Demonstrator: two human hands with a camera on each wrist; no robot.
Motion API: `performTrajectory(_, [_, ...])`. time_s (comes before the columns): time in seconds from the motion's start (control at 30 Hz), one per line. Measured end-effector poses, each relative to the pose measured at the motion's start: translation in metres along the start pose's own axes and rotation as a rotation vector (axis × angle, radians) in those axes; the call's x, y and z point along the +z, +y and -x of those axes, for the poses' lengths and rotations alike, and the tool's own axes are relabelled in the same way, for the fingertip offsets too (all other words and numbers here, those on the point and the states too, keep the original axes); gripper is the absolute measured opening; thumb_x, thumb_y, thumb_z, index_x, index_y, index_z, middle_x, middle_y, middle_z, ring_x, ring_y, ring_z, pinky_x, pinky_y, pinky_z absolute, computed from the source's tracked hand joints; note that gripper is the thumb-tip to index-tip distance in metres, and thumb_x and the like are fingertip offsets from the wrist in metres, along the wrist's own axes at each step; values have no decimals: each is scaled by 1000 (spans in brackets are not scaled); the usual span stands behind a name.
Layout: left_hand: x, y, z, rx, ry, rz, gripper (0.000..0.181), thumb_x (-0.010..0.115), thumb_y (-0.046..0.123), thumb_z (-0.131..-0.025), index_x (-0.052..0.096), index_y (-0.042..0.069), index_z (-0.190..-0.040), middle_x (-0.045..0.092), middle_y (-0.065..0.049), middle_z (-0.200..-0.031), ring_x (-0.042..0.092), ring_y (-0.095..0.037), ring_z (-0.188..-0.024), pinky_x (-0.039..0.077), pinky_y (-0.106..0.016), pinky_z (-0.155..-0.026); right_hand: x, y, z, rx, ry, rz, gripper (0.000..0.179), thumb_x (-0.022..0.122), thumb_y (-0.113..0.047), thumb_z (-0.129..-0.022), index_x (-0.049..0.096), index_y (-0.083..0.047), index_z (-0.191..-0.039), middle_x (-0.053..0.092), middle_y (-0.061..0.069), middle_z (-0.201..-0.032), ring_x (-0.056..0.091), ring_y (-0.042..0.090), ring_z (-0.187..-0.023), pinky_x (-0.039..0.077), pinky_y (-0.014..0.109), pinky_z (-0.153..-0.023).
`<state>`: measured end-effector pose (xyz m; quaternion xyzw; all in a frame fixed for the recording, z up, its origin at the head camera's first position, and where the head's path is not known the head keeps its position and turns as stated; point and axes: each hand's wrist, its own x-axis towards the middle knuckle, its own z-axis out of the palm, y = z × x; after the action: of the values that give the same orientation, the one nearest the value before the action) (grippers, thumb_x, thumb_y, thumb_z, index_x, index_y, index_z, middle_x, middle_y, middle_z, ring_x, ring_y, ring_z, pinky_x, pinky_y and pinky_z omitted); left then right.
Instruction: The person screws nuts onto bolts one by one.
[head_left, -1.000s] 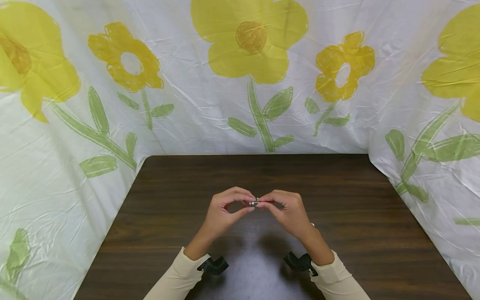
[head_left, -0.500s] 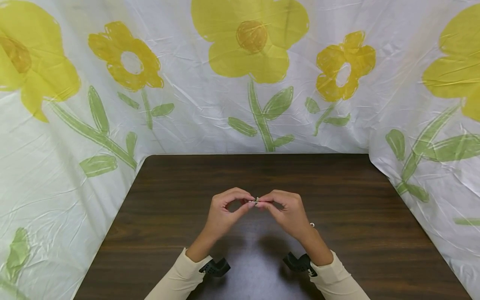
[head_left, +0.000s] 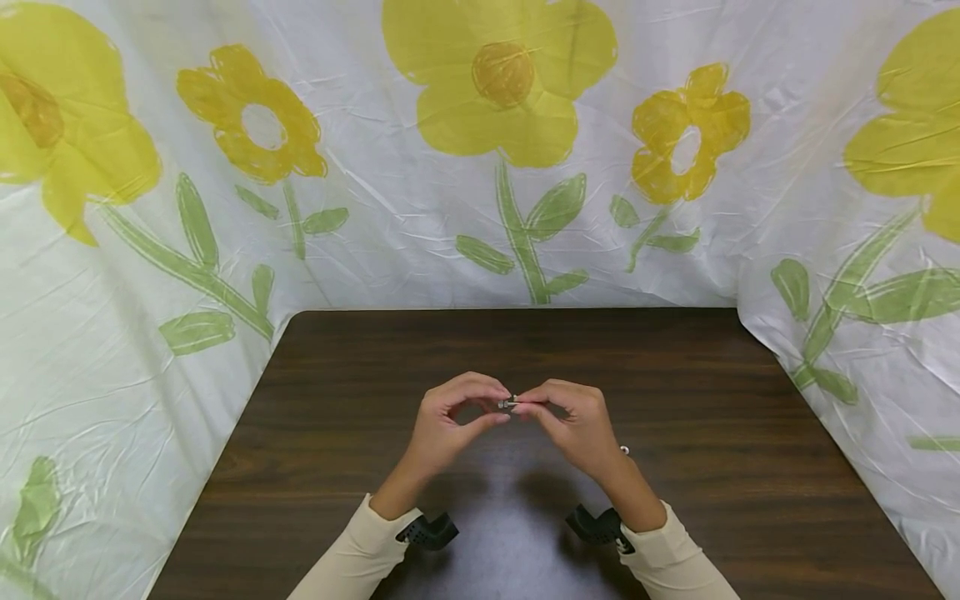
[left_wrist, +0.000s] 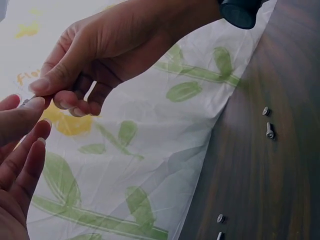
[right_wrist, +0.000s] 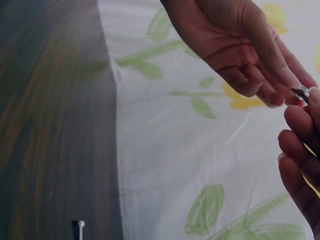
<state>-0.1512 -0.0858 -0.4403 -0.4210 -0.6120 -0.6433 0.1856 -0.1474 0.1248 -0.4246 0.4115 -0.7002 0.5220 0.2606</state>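
Presumably, small metal fastener is being turned | held above tabletop, pinched by right hand at 3 o'clock | flanked by half-curled left hand at 9 o'clock, grip cannot be told | steady alignment seems needed next

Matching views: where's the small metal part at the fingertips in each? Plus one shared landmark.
Head: small metal part below centre, slightly right, between left hand and right hand.
Left wrist: small metal part near left edge, above mid-height, mostly hidden.
Right wrist: small metal part near right edge, above mid-height.
Shared landmark: dark table; lower middle, right side, left side respectively.
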Motion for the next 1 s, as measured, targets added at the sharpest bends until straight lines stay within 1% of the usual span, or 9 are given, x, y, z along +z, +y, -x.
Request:
performTrajectory(0.17, [3,2,0,-24,23,-12,36,76,-24,-75,74,0,-102,70,-17,-98,67,-24,-84,60,-33,-72,1,0,0,-6,-5,-13,6,77,-2,-87,77,-4,-92,74,7,-83,71,15,-70,58,21,-66])
performTrajectory(0.3, [5,2,1,-42,45,-25,32,77,-22,-76,74,-1,-100,70,-17,-95,66,-24,-82,59,-30,-71,2,0,1,-6,-3,-8,7,75,-9,-90,77,-3,-92,74,7,-83,71,15,-70,58,21,-67])
performTrajectory(0.5, [6,3,2,-63,57,-69,32,78,-20,-77,74,1,-100,70,-14,-94,66,-21,-82,59,-30,-71,2,0,1,-24,1,-12,5,76,-7,-89,76,-3,-93,74,7,-83,71,16,-70,58,21,-67])
performTrajectory(0.6, [7,5,1,-72,64,-100,30,77,-20,-77,74,2,-98,70,-13,-93,66,-19,-81,59,-30,-69,2,0,1,-33,3,-23,5,76,-6,-89,76,-3,-93,74,8,-83,71,16,-69,58,21,-66])
performTrajectory(0.73, [9,19,-5,-84,72,-131,24,75,-19,-78,73,-1,-93,70,-13,-89,66,-18,-79,58,-30,-66,3,0,0,-41,7,-32,6,76,-8,-89,76,-3,-92,74,8,-82,70,15,-68,58,21,-66])
performTrajectory(0.87, [12,33,-12,-109,73,-151,17,73,-16,-82,72,-1,-89,69,-15,-87,66,-17,-80,58,-27,-70,3,0,0,-55,13,-32,6,77,-9,-89,76,-3,-92,74,7,-80,70,15,-67,58,21,-66])
performTrajectory(0.93, [12,36,-13,-121,76,-159,14,72,-15,-84,72,-1,-88,69,-15,-85,66,-17,-79,57,-26,-72,4,0,0,-58,13,-32,6,78,-7,-87,76,-3,-92,73,7,-80,69,15,-67,58,21,-66])
performTrajectory(1.0, [12,32,-11,-136,85,-161,14,69,-15,-87,72,-1,-86,69,-15,-83,66,-19,-77,56,-25,-72,4,-1,0,-44,13,-32,7,79,-3,-85,76,-4,-92,74,6,-80,70,14,-67,58,21,-66])
